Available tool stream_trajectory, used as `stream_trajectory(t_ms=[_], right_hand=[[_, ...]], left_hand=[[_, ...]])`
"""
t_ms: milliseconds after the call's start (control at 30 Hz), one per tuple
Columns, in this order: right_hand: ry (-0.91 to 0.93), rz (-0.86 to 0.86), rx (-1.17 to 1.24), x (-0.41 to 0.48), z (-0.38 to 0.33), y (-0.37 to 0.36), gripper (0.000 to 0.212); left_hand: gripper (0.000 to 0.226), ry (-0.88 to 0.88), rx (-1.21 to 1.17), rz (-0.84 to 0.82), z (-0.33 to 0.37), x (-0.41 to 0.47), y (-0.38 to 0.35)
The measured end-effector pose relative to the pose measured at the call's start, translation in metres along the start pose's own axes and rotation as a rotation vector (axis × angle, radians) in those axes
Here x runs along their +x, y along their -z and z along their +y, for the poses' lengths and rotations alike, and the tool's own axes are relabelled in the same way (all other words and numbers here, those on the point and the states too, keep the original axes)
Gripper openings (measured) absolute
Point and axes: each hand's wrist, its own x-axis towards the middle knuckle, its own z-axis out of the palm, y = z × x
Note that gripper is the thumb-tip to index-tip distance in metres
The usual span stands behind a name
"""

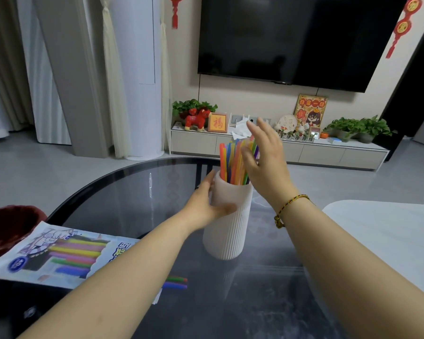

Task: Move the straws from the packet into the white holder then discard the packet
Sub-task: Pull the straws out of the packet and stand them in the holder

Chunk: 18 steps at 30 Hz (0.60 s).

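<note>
The white holder point(230, 231) at 12 o'clock is being gripped near its rim by the left hand point(203, 206); its straws point(230, 160) are being touched by the flat, open-fingered right hand point(262, 157), so tipping is probably being risked; the packet point(59, 253) is lying at 8 o'clock.

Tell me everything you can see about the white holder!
The holder is a tall white tube with fine upright ribs, looking like matte plastic. It stands upright on the dark glass table, open at the top, with coloured straws poking out. The left hand grips its upper side; the open right hand touches the straws above it.
</note>
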Motion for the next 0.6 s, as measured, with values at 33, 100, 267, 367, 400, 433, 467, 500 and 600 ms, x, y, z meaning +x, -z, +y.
stream_trajectory(t_ms=[33, 100, 267, 367, 400, 433, 467, 500, 600], right_hand=[[0.016, 0.042, -0.017, -0.004, -0.003, 0.001, 0.044], [0.081, 0.124, -0.032, -0.015, -0.014, 0.000, 0.038], [0.353, 0.113, -0.051, -0.064, -0.042, -0.019, 0.023], [0.287, -0.324, -0.121, -0.093, -0.048, -0.041, 0.023], [0.234, -0.486, -0.157, -0.102, -0.047, -0.050, 0.027], [0.178, -0.609, -0.182, -0.110, -0.046, -0.060, 0.032], [0.122, -0.700, -0.192, -0.118, -0.044, -0.069, 0.037], [0.065, -0.769, -0.187, -0.127, -0.044, -0.077, 0.044], [-0.087, -0.917, -0.193, -0.144, -0.036, -0.097, 0.062]], left_hand=[[0.082, 0.050, 0.027, 0.010, -0.005, -0.007, 0.005], [0.074, 0.123, 0.072, 0.072, -0.018, -0.027, 0.017], [0.040, 0.043, 0.290, 0.236, -0.055, -0.095, 0.043], [0.036, 0.088, 0.504, 0.317, -0.078, -0.132, 0.053], [0.039, 0.125, 0.583, 0.341, -0.086, -0.143, 0.056], [0.043, 0.168, 0.654, 0.354, -0.093, -0.152, 0.059], [0.049, 0.219, 0.707, 0.353, -0.100, -0.160, 0.060], [0.054, 0.273, 0.739, 0.344, -0.106, -0.168, 0.062], [0.063, 0.372, 0.765, 0.301, -0.117, -0.177, 0.063]])
